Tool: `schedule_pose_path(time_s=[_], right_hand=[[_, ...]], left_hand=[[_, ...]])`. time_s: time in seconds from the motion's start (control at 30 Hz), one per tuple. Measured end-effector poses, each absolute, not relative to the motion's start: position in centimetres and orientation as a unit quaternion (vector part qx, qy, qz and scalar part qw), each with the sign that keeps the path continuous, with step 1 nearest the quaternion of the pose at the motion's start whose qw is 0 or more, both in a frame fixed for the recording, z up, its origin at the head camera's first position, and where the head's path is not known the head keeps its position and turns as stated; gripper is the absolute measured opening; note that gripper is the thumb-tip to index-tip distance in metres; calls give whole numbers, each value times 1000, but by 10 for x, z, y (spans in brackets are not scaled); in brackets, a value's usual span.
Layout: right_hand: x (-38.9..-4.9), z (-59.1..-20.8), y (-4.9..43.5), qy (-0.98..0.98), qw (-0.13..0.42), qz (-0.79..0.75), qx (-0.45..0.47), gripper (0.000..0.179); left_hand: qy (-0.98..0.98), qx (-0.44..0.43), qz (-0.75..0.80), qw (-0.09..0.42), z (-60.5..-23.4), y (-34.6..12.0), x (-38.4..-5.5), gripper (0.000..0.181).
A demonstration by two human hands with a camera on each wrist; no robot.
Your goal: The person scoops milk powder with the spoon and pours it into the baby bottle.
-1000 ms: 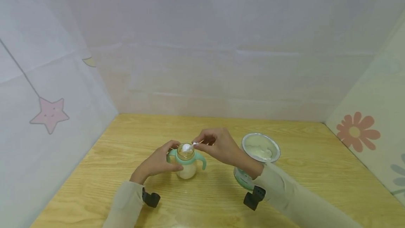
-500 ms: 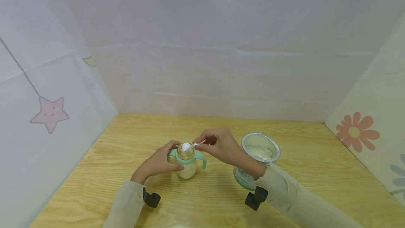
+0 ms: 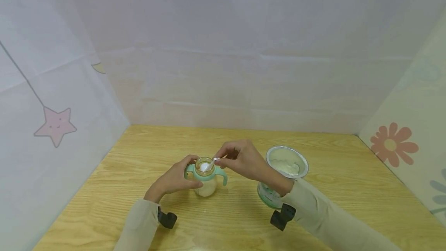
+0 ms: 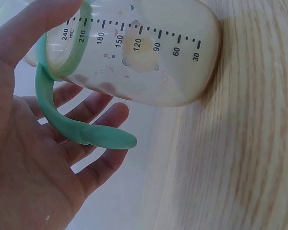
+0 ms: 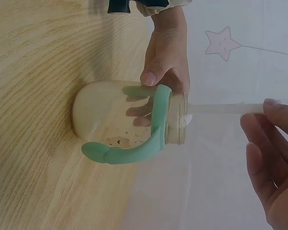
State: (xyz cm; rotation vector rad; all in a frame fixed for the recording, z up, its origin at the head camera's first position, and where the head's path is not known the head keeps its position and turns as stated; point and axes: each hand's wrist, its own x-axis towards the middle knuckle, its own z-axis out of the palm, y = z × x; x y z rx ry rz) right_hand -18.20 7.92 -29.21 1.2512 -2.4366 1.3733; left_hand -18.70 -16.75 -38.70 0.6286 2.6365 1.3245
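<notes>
A baby bottle (image 3: 206,187) with mint-green handles stands upright on the wooden table, its mouth uncovered. My left hand (image 3: 175,177) grips its side, thumb in front and fingers behind; in the left wrist view one green handle (image 4: 86,132) passes over those fingers. Pale contents show low in the clear body (image 5: 98,110). Between thumb and fingertips my right hand (image 3: 244,160) pinches the end of a white scoop (image 5: 221,109). The scoop's bowl (image 3: 204,167) is tilted at the bottle's mouth, overlapping the ring of the neck (image 3: 205,173).
To the right stands an opened tin (image 3: 287,162) with pale powder inside and a green lower band, partly hidden behind my right forearm. Wooden table (image 3: 156,138) surrounds the things. Printed sheets (image 3: 223,69) hang at the back and both sides.
The scoop's bowl has turned and dipped at the bottle's mouth; the white heap seen on it earlier no longer shows. Both hands stay nearly in place, the left still holding the bottle.
</notes>
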Motion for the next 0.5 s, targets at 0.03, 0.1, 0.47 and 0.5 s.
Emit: schedule_pose_path(time_s=[0.03, 0.1, 0.47, 0.5], right_hand=[[-182, -292, 79, -796, 37, 447, 406, 4], [-182, -292, 79, -798, 40, 447, 401, 4], [-183, -283, 78, -806, 87, 445, 381, 5], [-184, -282, 78, -807, 88, 446, 377, 5]], left_hand=[[872, 208, 439, 63, -387, -167, -187, 72], [872, 207, 440, 63, -386, -167, -186, 72], [879, 206, 429, 38, -383, -166, -185, 71], [879, 205, 429, 35, -383, -166, -185, 71]])
